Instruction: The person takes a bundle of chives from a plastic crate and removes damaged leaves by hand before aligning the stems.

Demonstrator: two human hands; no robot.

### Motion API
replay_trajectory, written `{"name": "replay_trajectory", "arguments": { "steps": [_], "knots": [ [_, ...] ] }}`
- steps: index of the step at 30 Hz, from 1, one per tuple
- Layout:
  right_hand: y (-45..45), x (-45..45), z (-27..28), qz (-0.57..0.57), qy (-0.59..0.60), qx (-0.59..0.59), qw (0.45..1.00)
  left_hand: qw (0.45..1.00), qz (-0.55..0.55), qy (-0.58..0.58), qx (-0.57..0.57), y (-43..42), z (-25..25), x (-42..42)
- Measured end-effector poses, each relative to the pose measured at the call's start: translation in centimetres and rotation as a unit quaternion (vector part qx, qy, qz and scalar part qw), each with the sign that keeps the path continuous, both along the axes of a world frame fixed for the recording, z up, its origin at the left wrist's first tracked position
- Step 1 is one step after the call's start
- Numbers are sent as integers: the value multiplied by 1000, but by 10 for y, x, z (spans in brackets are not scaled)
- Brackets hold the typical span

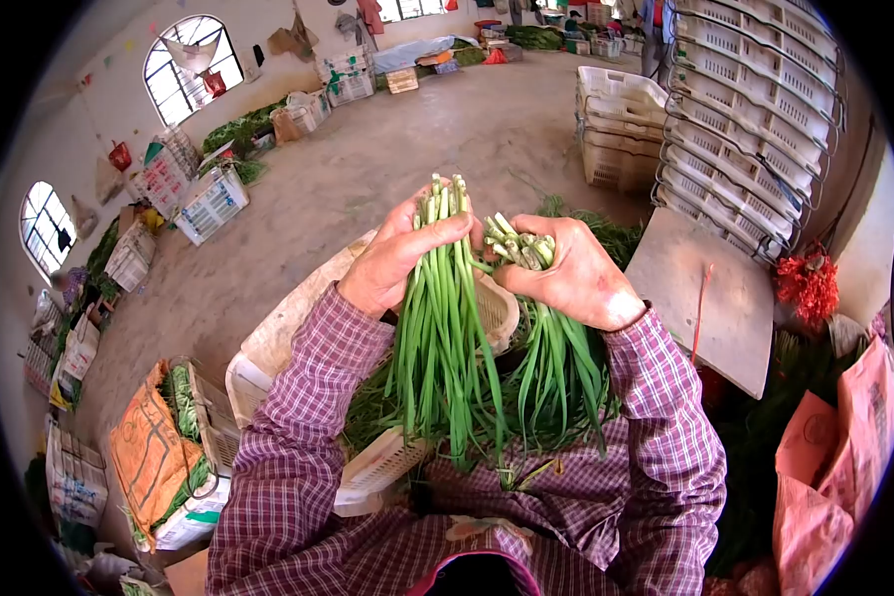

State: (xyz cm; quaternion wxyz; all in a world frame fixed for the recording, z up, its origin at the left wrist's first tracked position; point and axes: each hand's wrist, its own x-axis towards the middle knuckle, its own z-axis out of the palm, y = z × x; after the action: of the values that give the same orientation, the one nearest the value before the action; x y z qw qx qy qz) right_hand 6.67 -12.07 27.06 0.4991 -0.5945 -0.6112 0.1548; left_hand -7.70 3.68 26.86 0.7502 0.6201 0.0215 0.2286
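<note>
My left hand (pixel 387 260) is closed round a bunch of long green chives (pixel 447 328), their pale stem ends up and their leaves hanging over my lap. Beside it, my right hand (pixel 588 276) grips a second bunch of chives (pixel 558 363), with its cut ends bundled at the thumb and its leaves drooping below. The two hands are close together at chest height. Behind and under the bunches, a white plastic crate (pixel 382 467) is partly hidden, with more loose greens around it.
To my right is a flat board (pixel 705 288) with a red strip (pixel 702 313) on it. Tall stacked white crates (pixel 750 119) stand behind it, near a red bundle of ties (pixel 808 283). An orange sack (pixel 154 447) lies over a crate at left. Crates of greens line the walls.
</note>
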Motion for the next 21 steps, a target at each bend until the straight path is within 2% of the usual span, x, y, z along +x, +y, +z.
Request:
{"name": "replay_trajectory", "arguments": {
  "steps": [3, 4, 7, 9, 11, 14, 17, 19, 21],
  "knots": [
    [-6, 11, -3, -6, -23, -5, 1000, 998, -43, 40, -8, 5, 3, -3],
    [-13, 16, 2, -10, -7, -45, 999, 998, -49, 39, -19, 8, 3, -4],
    [-28, 41, -6, -29, 29, -3, 999, 998, -51, 28, -39, 26, 6, -9],
    [-39, 52, -2, -98, 22, 6, 995, 993, -82, -69, -42, 34, 15, -10],
    [-46, 56, 4, -203, -47, 16, 978, 990, -93, -94, -56, 30, 28, -9],
    [-48, 50, 16, -111, 83, 127, 982, 966, -173, -169, -96, 18, 43, 1],
    [-42, 52, 26, -103, 126, 115, 980, 967, -176, -144, -117, 1, 41, 19],
    [-37, 46, 27, -45, 183, 117, 975, 960, -210, -142, -117, -11, 32, 33],
    [-32, 33, 27, -7, 223, 114, 968, 975, -123, -98, -156, -30, 21, 42]
  ]
}}
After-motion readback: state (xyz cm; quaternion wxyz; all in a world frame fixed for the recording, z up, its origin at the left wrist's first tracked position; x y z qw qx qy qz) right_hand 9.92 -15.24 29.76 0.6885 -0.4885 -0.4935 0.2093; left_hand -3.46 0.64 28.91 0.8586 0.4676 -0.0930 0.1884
